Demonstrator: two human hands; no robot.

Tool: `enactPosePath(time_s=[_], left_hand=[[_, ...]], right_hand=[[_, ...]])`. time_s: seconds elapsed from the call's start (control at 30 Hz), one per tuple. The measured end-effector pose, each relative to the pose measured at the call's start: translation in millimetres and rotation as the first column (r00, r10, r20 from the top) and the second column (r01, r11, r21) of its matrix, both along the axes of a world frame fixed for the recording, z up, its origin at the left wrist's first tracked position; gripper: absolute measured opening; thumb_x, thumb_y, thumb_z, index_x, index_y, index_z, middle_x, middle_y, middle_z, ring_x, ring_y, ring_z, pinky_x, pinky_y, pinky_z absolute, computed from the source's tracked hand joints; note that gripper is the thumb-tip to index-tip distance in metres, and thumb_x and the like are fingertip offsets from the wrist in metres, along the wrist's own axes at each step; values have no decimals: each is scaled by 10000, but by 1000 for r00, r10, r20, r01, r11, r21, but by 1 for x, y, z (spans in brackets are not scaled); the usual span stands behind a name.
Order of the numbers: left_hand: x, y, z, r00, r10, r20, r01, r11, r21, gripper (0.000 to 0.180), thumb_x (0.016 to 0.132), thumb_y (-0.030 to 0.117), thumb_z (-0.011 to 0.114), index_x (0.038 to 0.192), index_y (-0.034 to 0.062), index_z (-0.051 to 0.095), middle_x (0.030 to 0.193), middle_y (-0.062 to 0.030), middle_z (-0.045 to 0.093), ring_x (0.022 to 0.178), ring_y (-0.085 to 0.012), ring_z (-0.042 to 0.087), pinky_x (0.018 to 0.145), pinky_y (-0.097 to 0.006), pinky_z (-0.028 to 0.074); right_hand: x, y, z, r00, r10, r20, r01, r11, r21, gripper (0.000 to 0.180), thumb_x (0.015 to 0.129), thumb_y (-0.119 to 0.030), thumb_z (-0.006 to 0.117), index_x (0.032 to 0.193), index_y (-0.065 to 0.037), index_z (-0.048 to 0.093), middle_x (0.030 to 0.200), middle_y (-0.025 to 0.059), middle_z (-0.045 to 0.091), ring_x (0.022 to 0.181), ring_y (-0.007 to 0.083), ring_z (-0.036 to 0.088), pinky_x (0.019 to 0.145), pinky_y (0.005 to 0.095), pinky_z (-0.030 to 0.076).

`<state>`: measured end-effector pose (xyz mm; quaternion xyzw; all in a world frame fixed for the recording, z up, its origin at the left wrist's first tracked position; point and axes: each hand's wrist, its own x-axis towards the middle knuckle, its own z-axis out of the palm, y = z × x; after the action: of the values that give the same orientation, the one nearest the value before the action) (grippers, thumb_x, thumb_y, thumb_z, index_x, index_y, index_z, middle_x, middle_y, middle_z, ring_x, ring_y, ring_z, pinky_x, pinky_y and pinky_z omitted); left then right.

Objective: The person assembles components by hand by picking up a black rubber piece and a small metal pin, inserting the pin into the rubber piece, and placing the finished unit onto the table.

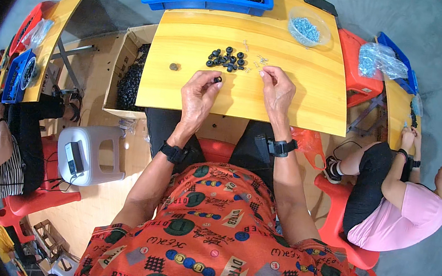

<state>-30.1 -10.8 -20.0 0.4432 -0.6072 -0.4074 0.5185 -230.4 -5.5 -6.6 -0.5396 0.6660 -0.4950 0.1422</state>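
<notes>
My left hand point(200, 94) is closed, thumb and fingers pinching a small black ring-shaped part point(217, 79) above the wooden table point(190, 29). My right hand point(278, 92) has thumb and index fingertip pressed together; whatever may be between them is too small to make out. It hovers beside a scatter of tiny shiny metal pieces point(262, 60). Between and beyond both hands lies a loose pile of black round parts point(226, 60), knob-like with flanged ends. A single dark, round piece point(174, 66) sits apart on the left of the tabletop.
A blue tray point(207, 5) heaped with black parts spans the far edge. Far right are a clear tub point(321, 39) of small bluish metal pieces and a dark phone point(319, 3). Left of the table stands a cardboard box point(113, 83) of black parts. Co-workers sit on both sides.
</notes>
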Motion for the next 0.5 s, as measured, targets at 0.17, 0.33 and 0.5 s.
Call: enactPosePath(time_s=[0.17, 0.33, 0.5], left_hand=[[-1, 0, -1, 975, -42, -219, 62, 995, 83, 239, 831, -67, 650, 1064, -18, 668, 953, -40, 640, 857, -112, 608, 804, -237, 492], [3, 2, 3, 928, -40, -370, 141, 958, 249, 241, 828, -85, 650, 1058, -16, 671, 976, -27, 644, 914, -115, 618, 853, -244, 498], [3, 7, 7, 913, -84, -398, 198, 946, 255, 247, 818, -89, 664, 1052, -12, 675, 989, -31, 643, 924, -112, 619, 856, -241, 503]], right_hand=[[16, 10, 10, 967, 72, 246, -78, 997, 17, 115, 836, -72, 699, 917, 7, 679, 828, 63, 702, 746, 106, 635, 704, 247, 507], [47, 28, 30, 895, 224, 387, -249, 968, 15, 121, 838, -92, 707, 914, 0, 693, 812, 38, 699, 736, 89, 623, 699, 242, 509], [58, 30, 31, 865, 282, 415, -311, 950, 1, 102, 842, -81, 704, 905, -1, 696, 799, 35, 693, 719, 81, 616, 678, 235, 505]])
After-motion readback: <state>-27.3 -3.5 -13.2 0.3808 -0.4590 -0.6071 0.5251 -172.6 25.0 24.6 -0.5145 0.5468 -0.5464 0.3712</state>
